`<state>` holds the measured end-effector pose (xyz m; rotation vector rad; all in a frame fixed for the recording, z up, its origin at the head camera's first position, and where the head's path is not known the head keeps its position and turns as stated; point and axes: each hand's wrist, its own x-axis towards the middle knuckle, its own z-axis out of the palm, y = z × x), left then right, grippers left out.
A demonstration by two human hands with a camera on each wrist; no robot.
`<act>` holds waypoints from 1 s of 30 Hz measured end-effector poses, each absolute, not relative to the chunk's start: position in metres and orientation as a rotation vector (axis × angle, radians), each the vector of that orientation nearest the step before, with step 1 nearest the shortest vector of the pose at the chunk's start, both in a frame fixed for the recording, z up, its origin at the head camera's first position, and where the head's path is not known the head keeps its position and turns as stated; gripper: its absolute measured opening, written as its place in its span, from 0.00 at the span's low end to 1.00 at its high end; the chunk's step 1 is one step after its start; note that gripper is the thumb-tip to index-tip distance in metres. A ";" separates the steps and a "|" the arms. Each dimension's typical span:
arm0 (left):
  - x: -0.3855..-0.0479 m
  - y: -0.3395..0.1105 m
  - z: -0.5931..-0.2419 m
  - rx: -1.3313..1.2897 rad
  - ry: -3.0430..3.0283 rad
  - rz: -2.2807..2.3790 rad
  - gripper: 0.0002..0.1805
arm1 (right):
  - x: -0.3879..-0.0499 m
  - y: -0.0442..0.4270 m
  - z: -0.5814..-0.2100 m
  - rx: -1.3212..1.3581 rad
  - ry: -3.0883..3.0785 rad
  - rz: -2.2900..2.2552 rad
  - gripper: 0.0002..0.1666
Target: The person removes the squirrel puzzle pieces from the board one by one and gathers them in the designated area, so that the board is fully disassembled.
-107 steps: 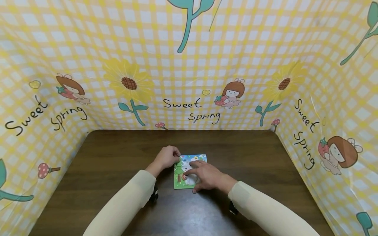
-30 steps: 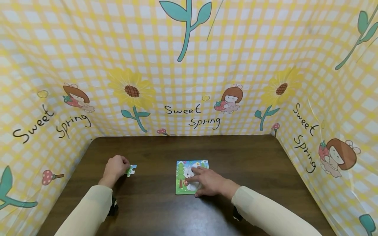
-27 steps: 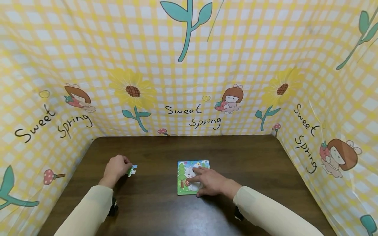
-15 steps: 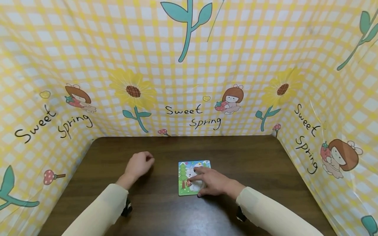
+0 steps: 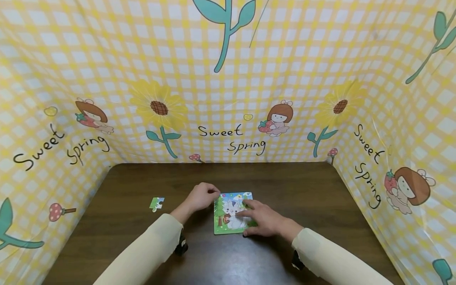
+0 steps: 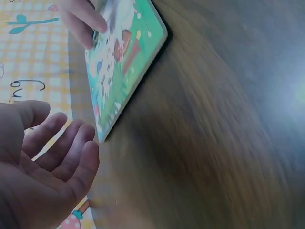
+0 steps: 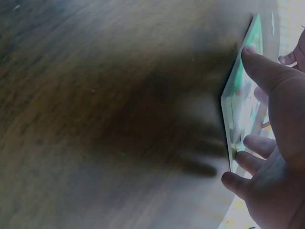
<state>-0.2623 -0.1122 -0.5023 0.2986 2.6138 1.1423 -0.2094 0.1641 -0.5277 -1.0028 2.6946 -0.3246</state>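
Observation:
A flat square jigsaw puzzle (image 5: 228,227) with a white furry animal, green trees and blue sky lies mid-table. My left hand (image 5: 202,196) is at its upper left corner, fingers loosely bent; the left wrist view shows no piece in them. In that view a gap seems to separate those fingertips from the puzzle's corner. My right hand (image 5: 265,218) lies over the puzzle's right side, fingers spread, with fingertips on its picture and the thumb at the near edge. It covers part of the picture. A loose green-and-blue jigsaw piece (image 5: 156,203) lies on the table, left of my left hand.
The dark wooden table (image 5: 303,190) has rounded far corners. A yellow checked cloth (image 5: 221,91) with flowers and cartoon figures hangs around its back and sides. Black bands (image 5: 181,246) show at both sleeve cuffs.
My left hand has let go of the jigsaw piece at the left and moved right to the puzzle's corner. My right hand has shifted slightly right on the puzzle.

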 end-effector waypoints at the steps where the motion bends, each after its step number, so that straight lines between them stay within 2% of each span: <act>1: -0.263 -0.109 -0.502 0.291 2.597 1.151 0.14 | -0.209 0.164 -0.529 -1.002 2.693 -0.320 0.38; 14: -0.267 -0.083 -0.506 0.263 2.547 1.102 0.13 | -0.206 0.166 -0.530 -0.980 2.683 -0.301 0.36; 30: -0.268 -0.077 -0.512 0.195 2.562 1.118 0.14 | -0.204 0.166 -0.533 -1.003 2.680 -0.277 0.35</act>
